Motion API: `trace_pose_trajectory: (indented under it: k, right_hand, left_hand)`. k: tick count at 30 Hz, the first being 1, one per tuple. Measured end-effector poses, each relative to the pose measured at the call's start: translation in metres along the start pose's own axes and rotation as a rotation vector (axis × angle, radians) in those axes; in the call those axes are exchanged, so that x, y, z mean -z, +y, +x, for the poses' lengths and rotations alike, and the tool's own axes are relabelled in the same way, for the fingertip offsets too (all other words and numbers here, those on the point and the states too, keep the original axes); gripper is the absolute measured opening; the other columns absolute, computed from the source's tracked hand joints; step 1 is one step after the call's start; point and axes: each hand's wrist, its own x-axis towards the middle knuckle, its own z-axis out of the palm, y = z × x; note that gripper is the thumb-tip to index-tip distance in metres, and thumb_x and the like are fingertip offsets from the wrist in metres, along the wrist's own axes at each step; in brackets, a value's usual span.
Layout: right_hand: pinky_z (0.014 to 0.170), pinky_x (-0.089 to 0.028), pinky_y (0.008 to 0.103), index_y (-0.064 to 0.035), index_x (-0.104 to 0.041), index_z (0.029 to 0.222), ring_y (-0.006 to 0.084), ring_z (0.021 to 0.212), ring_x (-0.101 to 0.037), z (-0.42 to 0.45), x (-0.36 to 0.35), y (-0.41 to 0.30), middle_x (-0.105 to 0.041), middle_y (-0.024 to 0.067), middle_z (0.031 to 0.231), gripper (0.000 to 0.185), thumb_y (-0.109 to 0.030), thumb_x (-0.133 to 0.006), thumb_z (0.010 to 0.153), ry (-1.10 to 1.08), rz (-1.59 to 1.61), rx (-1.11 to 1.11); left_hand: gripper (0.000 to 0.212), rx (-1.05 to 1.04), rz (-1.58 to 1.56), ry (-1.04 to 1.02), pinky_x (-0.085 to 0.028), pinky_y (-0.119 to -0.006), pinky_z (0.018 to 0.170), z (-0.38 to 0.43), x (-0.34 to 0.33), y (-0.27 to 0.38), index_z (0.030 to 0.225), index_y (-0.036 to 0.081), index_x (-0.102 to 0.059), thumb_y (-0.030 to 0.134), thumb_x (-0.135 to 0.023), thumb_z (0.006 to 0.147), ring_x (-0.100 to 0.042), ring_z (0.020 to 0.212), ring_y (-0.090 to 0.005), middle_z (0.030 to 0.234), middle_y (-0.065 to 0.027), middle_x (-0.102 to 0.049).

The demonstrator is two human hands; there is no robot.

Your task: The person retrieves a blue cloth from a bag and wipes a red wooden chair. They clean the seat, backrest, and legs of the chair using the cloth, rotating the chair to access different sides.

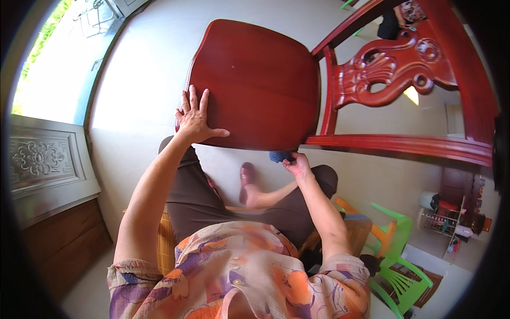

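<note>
A red-brown wooden chair with a glossy seat [255, 87] and a carved backrest splat [374, 75] stands before me, its back to the right. My left hand [197, 119] lies flat with spread fingers on the seat's near left corner. Just below the seat's near edge, my right hand [297, 162] holds a dark blue cloth [279, 156] between thumb and fingers. Part of the cloth is hidden under the seat.
I sit on a seat with a slatted bamboo-like surface [166, 243]. A carved metallic door panel [44, 157] stands at the left beside a bright doorway. Green plastic chairs [406, 283] and a wire rack [440, 223] with goods are at the right. Another person [390, 24] is partly visible at the top right.
</note>
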Motion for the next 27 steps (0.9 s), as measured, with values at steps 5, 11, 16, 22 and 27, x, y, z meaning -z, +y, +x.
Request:
trace_pose_trajectory:
  k: [5, 11, 16, 22, 27]
  right_hand:
    - [0.056, -0.040, 0.0269, -0.0089, -0.058, 0.115, 0.0146, 0.080, -0.055, -0.136, -0.036, -0.008, -0.063, 0.0052, 0.103, 0.029, -0.005, -0.050, 0.088, -0.329, -0.240, 0.306]
    - [0.057, -0.042, 0.0229, -0.0093, -0.059, 0.127, 0.0090, 0.076, -0.058, -0.246, -0.057, 0.008, -0.066, 0.0025, 0.104, 0.043, -0.006, -0.047, 0.085, -0.348, -0.571, 0.581]
    - [0.085, -0.052, 0.0315, -0.0008, -0.057, 0.127, 0.0200, 0.100, -0.063, -0.279, -0.103, 0.050, -0.065, 0.0106, 0.114, 0.039, -0.011, -0.057, 0.089, -0.474, -1.121, 0.803]
    - [0.104, -0.043, 0.0460, -0.0020, -0.059, 0.127, 0.0387, 0.122, -0.052, -0.382, -0.160, 0.019, -0.053, 0.0214, 0.129, 0.046, -0.017, -0.070, 0.086, -0.101, -1.921, 1.862]
    - [0.099, -0.042, 0.0471, -0.0136, -0.067, 0.122, 0.0311, 0.123, -0.053, -0.508, -0.215, -0.092, -0.059, 0.0119, 0.128, 0.035, -0.019, -0.068, 0.088, 0.971, -1.705, 2.816]
  left_hand:
    - [0.143, -0.074, -0.043, 0.150, -0.010, -0.070, 0.111, 0.001, -0.011, -0.003, 0.158, 0.018, -0.012, 0.078, -0.079, 0.046, 0.006, 0.149, -0.0457, 0.162, -0.0233, 0.004]
    - [0.063, -0.694, -0.480, 0.496, -0.036, -0.045, 0.107, -0.068, -0.061, 0.034, 0.139, 0.010, -0.048, 0.030, -0.075, 0.085, -0.046, 0.131, -0.0339, 0.134, -0.0174, -0.052]
    - [0.056, -0.173, -2.053, -0.494, -0.044, -0.035, 0.098, -0.145, -0.075, 0.129, 0.134, 0.008, -0.053, 0.051, -0.053, 0.098, -0.057, 0.112, -0.0205, 0.121, -0.0072, -0.060]
    - [0.013, -0.154, -2.198, -0.231, -0.051, -0.028, 0.079, -0.113, -0.029, 0.084, 0.093, 0.011, -0.058, 0.023, -0.062, 0.091, -0.060, 0.082, -0.0131, 0.087, -0.0010, -0.060]
    - [0.011, 0.041, -1.880, 0.205, -0.046, -0.024, 0.064, -0.047, 0.022, -0.005, 0.094, 0.014, -0.059, 0.012, -0.060, 0.084, -0.053, 0.074, -0.0097, 0.083, 0.0012, -0.056]
